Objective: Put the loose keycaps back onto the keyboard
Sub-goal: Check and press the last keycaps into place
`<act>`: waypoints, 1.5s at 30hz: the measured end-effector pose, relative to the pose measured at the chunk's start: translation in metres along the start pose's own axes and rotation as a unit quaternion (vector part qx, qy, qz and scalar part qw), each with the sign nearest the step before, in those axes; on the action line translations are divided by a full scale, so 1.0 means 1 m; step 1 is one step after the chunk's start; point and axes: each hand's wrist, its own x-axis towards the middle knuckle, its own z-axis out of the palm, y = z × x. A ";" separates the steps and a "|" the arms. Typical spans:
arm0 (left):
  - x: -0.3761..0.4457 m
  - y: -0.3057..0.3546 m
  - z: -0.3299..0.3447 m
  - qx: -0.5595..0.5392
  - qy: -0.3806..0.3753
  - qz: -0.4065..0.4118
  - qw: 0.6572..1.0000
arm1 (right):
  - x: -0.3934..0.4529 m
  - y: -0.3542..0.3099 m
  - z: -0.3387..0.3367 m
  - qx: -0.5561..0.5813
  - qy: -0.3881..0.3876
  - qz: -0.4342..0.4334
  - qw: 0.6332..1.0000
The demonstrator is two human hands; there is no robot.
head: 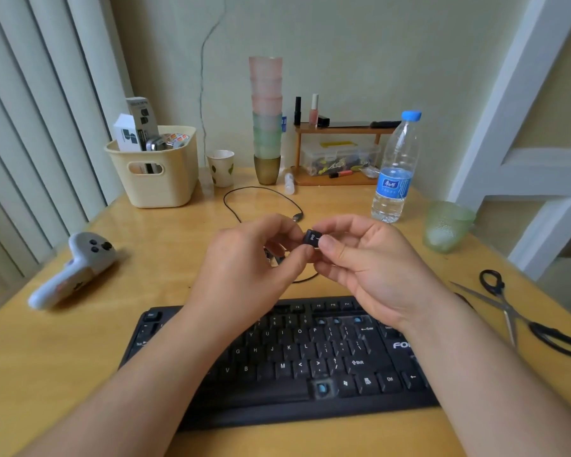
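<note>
- Both hands meet in mid-air above the far edge of the keyboard [277, 364]: the left hand [244, 268] has its fingers curled in toward the right, touching or steadying the loose keycap [312, 238], though whether it truly pinches it is hard to tell from here.
- Right hand [363, 258] pinches that keycap between thumb and fingertips, its printed face turned up toward the camera; the legend is too small to read surely.
- At the far left of the counter [63, 357] lies a white game controller [75, 267], and beyond it a cream basket [155, 179] holding small boxes.
- Toward the middle, a paper cup [221, 166] and a tall stack of tumblers [267, 120] stand at the far edge, with a dark cable [261, 191] looping nearer.
- On the keyboard, near and centre, most keys are seated. Bare blue stems show at several spots: one in the bottom row just right of the space bar [322, 388] and a few along the upper row near the Enter key [337, 321].
- By my judgement the task is partway through: one cap is in hand and not yet pressed home, and at least those open sockets remain to be filled.
- On the right, a water bottle [396, 169] and a green glass [447, 225] stand far back; scissors [521, 315] lie nearer the right edge.
</note>
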 end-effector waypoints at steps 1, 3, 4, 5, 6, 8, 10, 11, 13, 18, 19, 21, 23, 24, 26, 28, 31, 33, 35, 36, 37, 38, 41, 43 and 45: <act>0.000 0.000 0.000 -0.005 0.001 0.002 1.000 | 0.000 0.000 0.000 -0.008 0.000 -0.004 1.000; 0.000 0.000 -0.001 -0.013 0.001 0.003 1.000 | -0.001 0.000 0.000 -0.031 0.000 -0.014 0.999; 0.000 0.000 -0.001 -0.014 0.000 0.005 1.000 | -0.001 0.000 0.001 -0.046 0.002 -0.023 0.999; 0.000 0.000 -0.001 -0.016 -0.002 0.007 1.000 | -0.001 0.001 0.001 -0.064 0.005 -0.033 0.997; 0.000 0.000 -0.001 -0.017 -0.005 0.009 1.000 | -0.001 0.002 0.002 -0.082 0.009 -0.043 0.996; 0.000 0.000 0.000 -0.015 -0.010 0.012 1.000 | -0.001 0.003 0.004 -0.102 0.019 -0.058 0.993; 0.000 -0.002 0.001 -0.012 -0.012 0.014 1.000 | -0.001 0.003 0.003 -0.104 0.025 -0.062 0.992; 0.001 -0.003 0.001 -0.014 -0.009 0.014 1.000 | 0.000 0.003 0.003 -0.101 0.022 -0.061 0.993; 0.001 -0.004 0.001 -0.022 -0.001 0.016 1.000 | -0.001 0.003 0.002 -0.096 0.011 -0.061 0.993; 0.000 -0.004 0.001 -0.040 0.000 0.033 0.999 | 0.000 0.002 0.000 -0.098 -0.016 -0.061 0.993; -0.001 -0.004 0.001 -0.044 0.002 0.037 0.998 | 0.000 0.002 0.000 -0.089 -0.026 -0.052 0.994; -0.001 -0.004 0.003 -0.058 0.001 0.042 0.997 | 0.001 -0.001 -0.001 -0.063 -0.040 -0.037 0.997; -0.002 -0.004 0.005 -0.094 -0.008 0.036 0.995 | 0.001 -0.003 -0.003 -0.051 -0.050 -0.030 0.997; -0.003 -0.004 0.006 -0.113 -0.012 0.031 0.993 | 0.000 -0.004 -0.003 -0.048 -0.057 -0.028 0.997; -0.003 -0.004 0.007 -0.143 -0.019 0.027 0.989 | 0.000 -0.004 -0.003 -0.027 -0.075 -0.022 0.997; -0.003 -0.004 0.007 -0.155 -0.031 0.030 0.987 | 0.000 -0.003 -0.004 -0.004 -0.090 -0.011 0.996; -0.002 -0.006 0.007 -0.147 -0.042 0.049 0.987 | 0.000 -0.001 -0.005 0.006 -0.108 -0.005 0.994; -0.001 -0.006 0.007 -0.137 -0.041 0.054 0.988 | 0.000 -0.001 -0.004 0.008 -0.127 -0.008 0.992; -0.002 -0.005 0.007 -0.136 -0.048 0.052 0.988 | 0.000 -0.001 -0.005 0.001 -0.146 -0.009 0.989; -0.003 -0.004 0.006 -0.135 -0.051 0.052 0.988 | -0.001 -0.001 -0.006 -0.005 -0.152 -0.009 0.988; -0.003 -0.004 0.006 -0.132 -0.050 0.053 0.989 | -0.001 -0.001 -0.006 -0.012 -0.152 -0.011 0.988; -0.003 -0.004 0.006 -0.125 -0.047 0.056 0.989 | -0.001 -0.001 -0.006 -0.022 -0.150 -0.016 0.988; -0.002 -0.006 0.006 -0.077 -0.028 0.068 0.994 | -0.002 0.000 -0.004 -0.073 -0.119 -0.047 0.989; -0.002 -0.006 0.006 -0.038 -0.014 0.078 0.996 | -0.002 0.000 -0.004 -0.113 -0.091 -0.073 0.987; -0.003 -0.005 0.007 -0.046 -0.022 0.043 0.998 | -0.002 0.000 -0.004 -0.155 -0.067 -0.102 0.980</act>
